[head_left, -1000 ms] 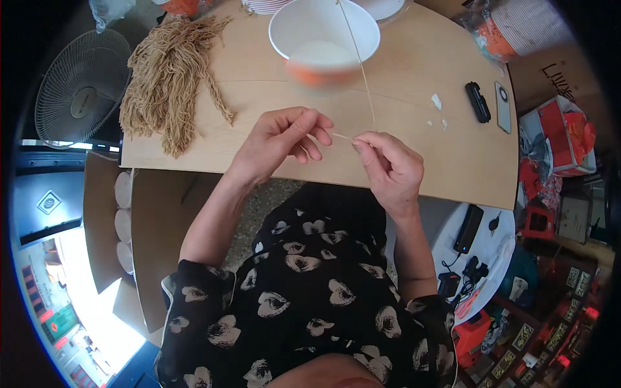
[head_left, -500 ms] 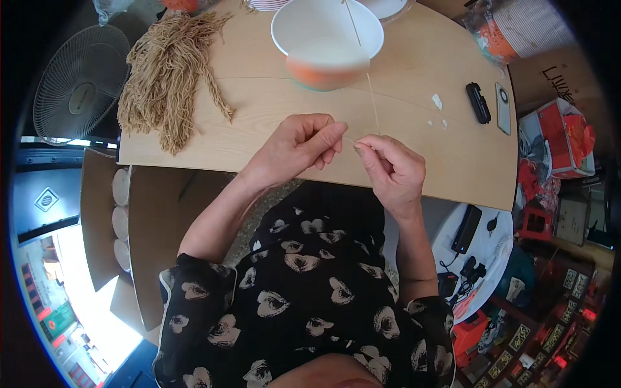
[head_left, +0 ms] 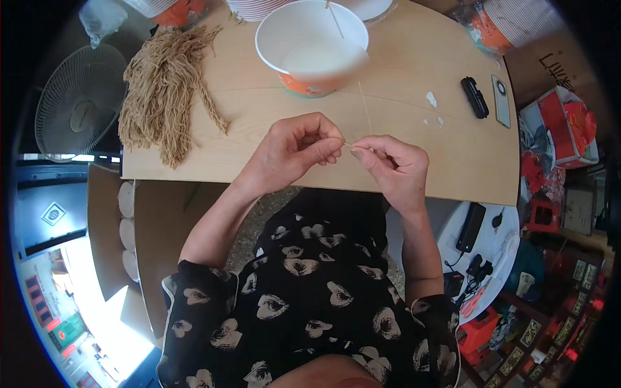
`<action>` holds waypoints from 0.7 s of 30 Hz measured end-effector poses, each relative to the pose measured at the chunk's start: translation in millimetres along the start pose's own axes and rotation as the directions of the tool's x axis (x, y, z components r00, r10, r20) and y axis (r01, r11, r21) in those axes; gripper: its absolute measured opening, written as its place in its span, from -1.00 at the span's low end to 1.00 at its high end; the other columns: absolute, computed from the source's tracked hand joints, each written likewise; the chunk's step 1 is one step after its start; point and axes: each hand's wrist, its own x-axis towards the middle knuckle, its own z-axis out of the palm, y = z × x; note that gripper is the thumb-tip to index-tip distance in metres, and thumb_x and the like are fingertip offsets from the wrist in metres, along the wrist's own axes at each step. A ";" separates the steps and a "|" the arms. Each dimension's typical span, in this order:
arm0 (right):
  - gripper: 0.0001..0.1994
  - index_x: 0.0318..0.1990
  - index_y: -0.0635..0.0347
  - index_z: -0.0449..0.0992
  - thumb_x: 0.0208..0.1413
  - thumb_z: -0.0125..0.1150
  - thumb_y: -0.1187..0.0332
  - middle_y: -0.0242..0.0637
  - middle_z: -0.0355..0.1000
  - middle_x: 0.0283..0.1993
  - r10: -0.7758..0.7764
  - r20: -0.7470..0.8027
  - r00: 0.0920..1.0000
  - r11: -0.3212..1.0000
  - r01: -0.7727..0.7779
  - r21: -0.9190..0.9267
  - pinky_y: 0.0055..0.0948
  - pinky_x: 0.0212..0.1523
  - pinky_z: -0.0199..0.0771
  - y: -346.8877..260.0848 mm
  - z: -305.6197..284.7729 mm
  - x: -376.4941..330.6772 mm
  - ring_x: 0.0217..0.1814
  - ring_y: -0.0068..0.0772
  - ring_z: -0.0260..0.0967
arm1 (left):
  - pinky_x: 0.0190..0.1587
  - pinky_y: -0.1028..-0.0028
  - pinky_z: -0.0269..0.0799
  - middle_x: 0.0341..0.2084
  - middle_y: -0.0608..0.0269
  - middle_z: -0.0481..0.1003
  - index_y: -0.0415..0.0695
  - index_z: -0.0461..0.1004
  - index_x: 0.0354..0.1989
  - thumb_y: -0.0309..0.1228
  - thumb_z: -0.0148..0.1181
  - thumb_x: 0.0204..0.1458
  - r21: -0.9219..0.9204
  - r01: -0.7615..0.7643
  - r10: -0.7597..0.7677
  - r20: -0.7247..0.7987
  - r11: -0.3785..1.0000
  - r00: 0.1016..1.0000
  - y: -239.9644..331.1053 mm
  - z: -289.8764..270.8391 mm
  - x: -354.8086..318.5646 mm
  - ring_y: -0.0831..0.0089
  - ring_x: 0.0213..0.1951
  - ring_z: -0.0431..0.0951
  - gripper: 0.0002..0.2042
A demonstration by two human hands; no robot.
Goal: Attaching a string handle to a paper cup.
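My left hand (head_left: 294, 149) and my right hand (head_left: 396, 165) meet above the table's near edge, fingertips pinched a short gap apart. Between them runs a thin tan string (head_left: 364, 103), and both pinches close on it. From my right hand the string rises toward a large white and orange paper bowl (head_left: 309, 84), and more of it shows against the bowl's inner wall. A blurred patch covers the bowl's right rim. To the left lies a thick bundle of tan yarn (head_left: 165, 97), with one twisted strand trailing right.
On the table's right are a black case (head_left: 475, 97), a phone (head_left: 501, 100) and white scraps (head_left: 431, 99). Stacked paper bowls (head_left: 521, 22) stand at the back right. A fan (head_left: 82, 110) is left, above an open carton (head_left: 149, 246). A round white stool (head_left: 495, 258) bears cables.
Both hands remain pinched on the string, the fingertips now slightly closer together. The view has shifted, so the bowl and yarn bundle appear a little displaced.
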 end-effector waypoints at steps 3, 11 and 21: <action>-0.95 -0.26 0.34 0.63 0.13 0.33 0.57 -0.67 0.24 -0.57 -0.007 0.017 1.000 0.997 0.008 -0.080 -0.73 -0.56 -0.07 -0.6 -6.8 5.3 -0.55 -0.86 0.01 | -0.22 0.56 0.49 -0.38 0.32 0.55 -0.28 0.52 -0.25 -0.51 0.22 0.20 0.207 -0.045 0.055 -0.041 0.977 0.998 14.9 2.1 2.4 0.65 -0.32 0.53 -0.91; -0.89 -0.25 0.37 0.62 0.06 0.35 0.66 -0.68 0.09 -0.61 -0.332 -0.426 0.841 0.943 0.281 -0.180 -0.73 -0.58 -0.09 15.3 22.2 26.9 -0.59 -0.88 -0.06 | 0.15 0.20 0.31 -0.26 0.28 0.63 -0.12 0.59 -0.09 -0.44 0.40 -0.04 0.985 -0.152 0.589 0.076 0.079 0.804 50.7 -41.1 39.6 0.25 0.04 0.51 -0.70; -0.85 -0.28 0.33 0.61 -0.03 0.39 0.67 -0.45 0.36 -0.63 -0.709 -0.366 0.602 0.701 0.546 -0.459 -0.64 -0.63 0.10 11.6 31.2 57.6 -0.68 -0.72 0.13 | -0.21 0.48 0.53 -0.26 0.20 0.67 -0.13 0.59 0.07 -0.55 0.28 0.08 0.843 -0.131 0.346 -0.068 0.521 0.936 67.2 -52.5 51.2 0.58 -0.29 0.59 -0.66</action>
